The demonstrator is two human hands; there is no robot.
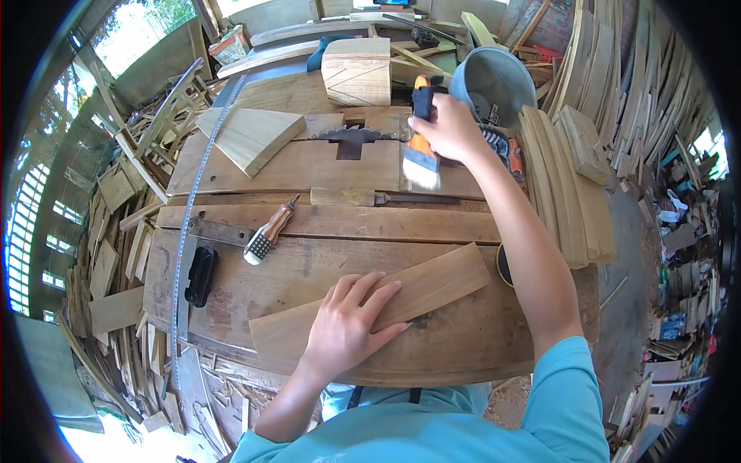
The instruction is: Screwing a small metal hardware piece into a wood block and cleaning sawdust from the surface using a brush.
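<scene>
My left hand (349, 320) lies with fingers spread on a flat wooden board (440, 282) near the bench's front edge. The board sits at a slant, its right end farther from me. Raised over the far right of the workbench (432, 343), my right hand (448, 127) is closed around the handle of a brush (422, 163). Its handle is orange and black, and its pale bristles point down, slightly blurred. Left of the brush, a toothed circular saw blade (351, 134) pokes up through a slot. A wooden-handled file or chisel (343, 197) rests across the bench's middle.
A screwdriver (270, 230) and a black case (201, 276) lie at the left, beside a long measuring strip (191, 208). Wood blocks (251, 139) (357, 73) stand farther back. A grey bucket (494, 81) is at the far right, above stacked curved timber pieces (556, 185).
</scene>
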